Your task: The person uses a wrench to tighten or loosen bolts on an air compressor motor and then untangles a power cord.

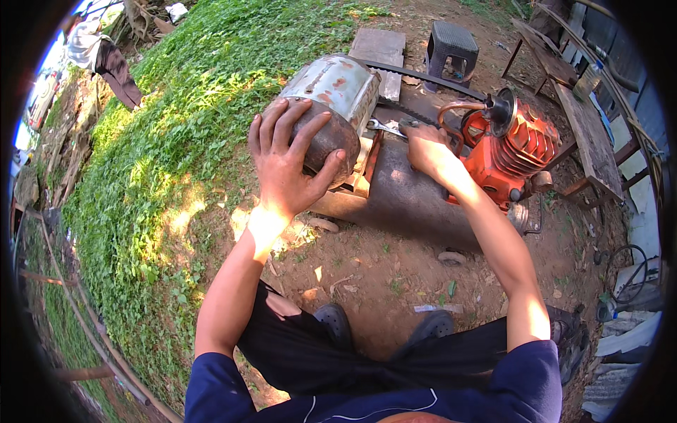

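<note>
My left hand (289, 155) lies with fingers spread over the rusty end of a worn grey cylindrical motor (324, 84), which sits on a frame with orange and tan patches. My right hand (427, 148) is closed on a silver wrench (388, 125), whose head is beside the motor's mounting. A black belt (441, 79) runs from the motor toward the orange compressor pump (522, 151) on the right, with its black cap and copper pipe. Below both machines lies a dark, horizontal metal tank (398, 194).
A dark plastic stool (451, 46) and a weathered board (376, 42) stand beyond the machine. A wooden bench (589, 141) lines the right, beside corrugated sheets (620, 352). Green weeds (127, 204) cover the left ground. Another person (102, 56) is at the upper left.
</note>
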{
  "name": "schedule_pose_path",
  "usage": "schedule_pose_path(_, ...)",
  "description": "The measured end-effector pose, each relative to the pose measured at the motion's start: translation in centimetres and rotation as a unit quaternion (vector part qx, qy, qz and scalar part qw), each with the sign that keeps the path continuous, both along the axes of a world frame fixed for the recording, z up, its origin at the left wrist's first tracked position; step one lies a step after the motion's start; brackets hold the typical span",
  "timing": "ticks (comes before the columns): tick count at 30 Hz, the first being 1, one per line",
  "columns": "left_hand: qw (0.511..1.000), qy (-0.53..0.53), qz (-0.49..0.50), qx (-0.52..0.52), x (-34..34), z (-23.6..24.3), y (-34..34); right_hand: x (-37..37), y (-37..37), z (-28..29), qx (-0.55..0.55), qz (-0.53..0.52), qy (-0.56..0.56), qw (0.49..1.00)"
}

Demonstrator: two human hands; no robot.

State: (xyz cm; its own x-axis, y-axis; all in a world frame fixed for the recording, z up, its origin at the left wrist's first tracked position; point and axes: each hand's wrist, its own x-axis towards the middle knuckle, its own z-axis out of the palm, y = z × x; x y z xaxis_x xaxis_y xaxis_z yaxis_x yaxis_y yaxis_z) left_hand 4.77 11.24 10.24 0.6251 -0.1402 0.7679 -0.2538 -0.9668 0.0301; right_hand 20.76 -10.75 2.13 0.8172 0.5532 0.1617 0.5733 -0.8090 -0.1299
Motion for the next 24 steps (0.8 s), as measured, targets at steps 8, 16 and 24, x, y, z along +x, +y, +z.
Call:
schedule_pose_path(8,1.000,-0.002,0.008,-0.016,0.4,-0.3,-0.2,-1.9,0.7,-2.8,0.012,-0.013,-0.161,0.987)
schedule_pose_path(16,1.000,-0.001,0.012,-0.013,0.3,-0.5,-0.1,-3.7,2.2,-3.1,-0.042,-0.041,-0.223,0.973)
schedule_pose_path(24,1.000,-0.014,0.010,-0.021,0.6,-0.6,-0.5,-5.8,2.0,-2.6,-0.067,-0.024,-0.250,0.966)
